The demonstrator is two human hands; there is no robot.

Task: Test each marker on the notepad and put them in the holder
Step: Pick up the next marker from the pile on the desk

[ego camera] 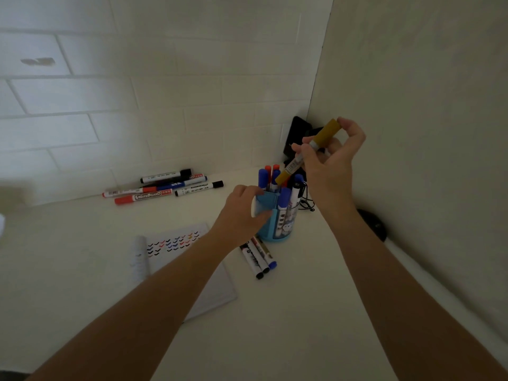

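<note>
**Fig. 1. Yellow marker held over the holder, seen from the head camera**

At far left, a cluster of loose markers (165, 185) with red, blue and black caps lies on the counter (288, 312), against the foot of the tiled wall (137, 92). Nearer and a little to the right lies the open notepad (165, 257). Its far edge carries rows of short test strokes (176, 242) in black, blue and red, and the left forearm crosses its near right corner.

The left hand (242, 213) reaches to the blue holder (276, 236) and grips it at the left side, with thumb and fingers curled round a pocket near its rim. The holder stands upright on the counter and already contains several capped markers (284, 199), blue, red and black, standing on end. Three markers (258, 259) lie side by side on the counter, just in front of the holder's base.

Right of and above the holder, the right hand (330, 160) pinches the yellow marker (308, 152) between thumb and fingertips. The marker is tilted, its upper end far and to the right, its lower end down among the tops of the standing markers. It cannot be told whether that end is inside the rim.

A black object (298, 133) stands in the far corner behind the hand. A dark rounded object (373, 224) lies against the right-hand wall.
</note>
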